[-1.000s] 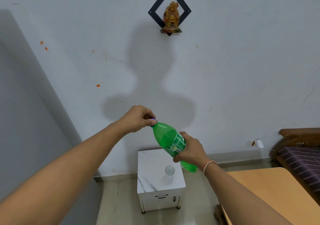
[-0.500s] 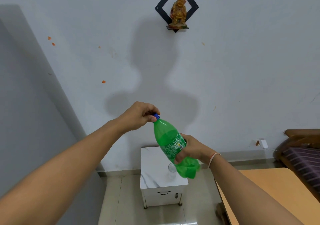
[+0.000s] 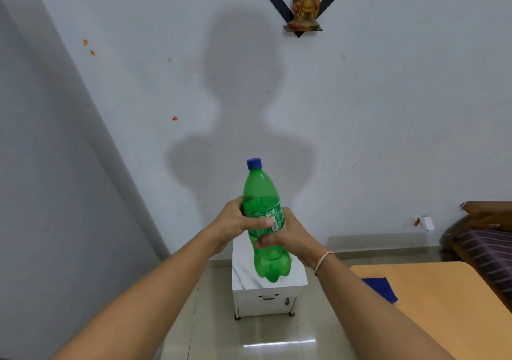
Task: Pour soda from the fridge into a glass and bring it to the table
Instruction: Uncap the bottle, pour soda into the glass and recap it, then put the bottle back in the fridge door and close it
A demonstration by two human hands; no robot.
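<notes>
Green soda bottle (image 3: 263, 215) held upright in mid-air, blue cap (image 3: 254, 163) on, in front of a pale wall and above a small white cabinet (image 3: 266, 290). Gripped at the label by both hands: left hand (image 3: 238, 225) wrapped round the left side, thumb lying across the front; right hand (image 3: 288, 238) curled round the lower right side, fingers under the label. To the right, a wooden desk (image 3: 443, 304) bearing a blue cloth (image 3: 383, 289).

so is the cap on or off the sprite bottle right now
On. The blue cap sits on the neck of the green Sprite bottle, which both hands grip around the label, roughly upright.
</notes>
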